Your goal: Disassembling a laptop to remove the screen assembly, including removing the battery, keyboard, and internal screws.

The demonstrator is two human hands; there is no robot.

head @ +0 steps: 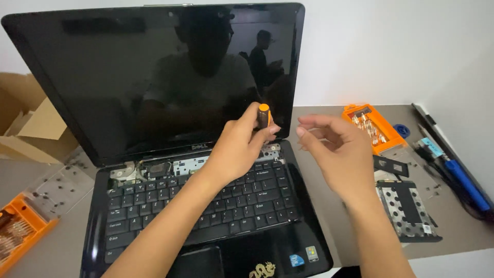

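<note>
Table (62, 247): orange case (380, 123) of bits (368, 126)

The screwdriver (264, 115) shows only its orange cap and a bit of dark handle; the left hand (239, 146) hides its shaft and tip above the laptop (206, 206) keyboard. The left forearm covers part of the keys. The laptop's front edge is cut off below. Left of the laptop, an orange bit case (18, 226) runs off the picture's edge. The screws on the clear sheet (56, 185) there are too small to tell apart.
</note>
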